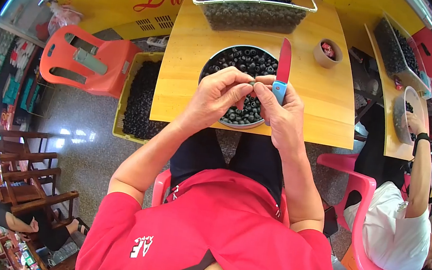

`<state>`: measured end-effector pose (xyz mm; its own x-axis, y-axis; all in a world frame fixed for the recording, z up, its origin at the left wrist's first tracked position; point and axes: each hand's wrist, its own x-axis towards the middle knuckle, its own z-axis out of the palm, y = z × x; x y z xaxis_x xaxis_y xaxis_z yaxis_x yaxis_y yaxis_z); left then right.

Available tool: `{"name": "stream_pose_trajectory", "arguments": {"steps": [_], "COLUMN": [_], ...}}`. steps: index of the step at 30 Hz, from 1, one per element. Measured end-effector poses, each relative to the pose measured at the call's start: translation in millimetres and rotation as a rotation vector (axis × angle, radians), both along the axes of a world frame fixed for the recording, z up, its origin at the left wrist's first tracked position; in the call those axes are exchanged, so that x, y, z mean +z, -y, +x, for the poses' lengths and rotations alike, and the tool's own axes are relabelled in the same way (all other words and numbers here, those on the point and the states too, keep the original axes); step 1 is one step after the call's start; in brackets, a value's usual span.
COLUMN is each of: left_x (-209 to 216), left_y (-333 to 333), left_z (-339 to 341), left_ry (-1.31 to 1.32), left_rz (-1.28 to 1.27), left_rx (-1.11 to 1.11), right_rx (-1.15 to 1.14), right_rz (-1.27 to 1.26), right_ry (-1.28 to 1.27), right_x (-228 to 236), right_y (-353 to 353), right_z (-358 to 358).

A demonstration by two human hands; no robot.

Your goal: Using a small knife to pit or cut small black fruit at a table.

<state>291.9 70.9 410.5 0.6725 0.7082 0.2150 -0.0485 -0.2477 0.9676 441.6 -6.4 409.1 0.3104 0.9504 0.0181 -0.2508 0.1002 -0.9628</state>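
Note:
Over a round metal bowl (239,126) full of dark, olive-like round fruits (246,60), my two hands meet fingertip to fingertip. My left hand (216,93) pinches a small greyish-green piece (254,82), mostly hidden by the fingers; its exact kind is unclear. A knife (284,62) with a red blade and light blue handle points up and away from me in my right hand (288,119). My right thumb and forefinger also close in at the small piece, while the knife handle lies between the fingers of that hand.
A clear tub (252,18) of dark fruits stands at the wooden table's (317,104) far edge, with a small cup (327,53) to its right. Left are a yellow crate (122,107) and an orange chair (112,60). A co-worker (393,227) sits at right, reaching into a bowl (399,117).

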Motion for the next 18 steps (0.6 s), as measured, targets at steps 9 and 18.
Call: {"name": "stream_pose_trajectory", "arguments": {"steps": [9,18], "left_x": [-10.6,-6.3], "left_y": [8.1,15.5], "left_z": [0.4,4.2], "left_ry": [0.22,0.108], "left_rz": [-0.384,-0.274], "left_rx": [0.024,0.107], "right_rx": [0.005,-0.043], "right_rz": [0.035,0.078], "right_ry": [-0.067,0.044], "right_x": [0.5,-5.2], "right_y": [1.0,0.9], "right_z": [-0.2,-3.3]}}
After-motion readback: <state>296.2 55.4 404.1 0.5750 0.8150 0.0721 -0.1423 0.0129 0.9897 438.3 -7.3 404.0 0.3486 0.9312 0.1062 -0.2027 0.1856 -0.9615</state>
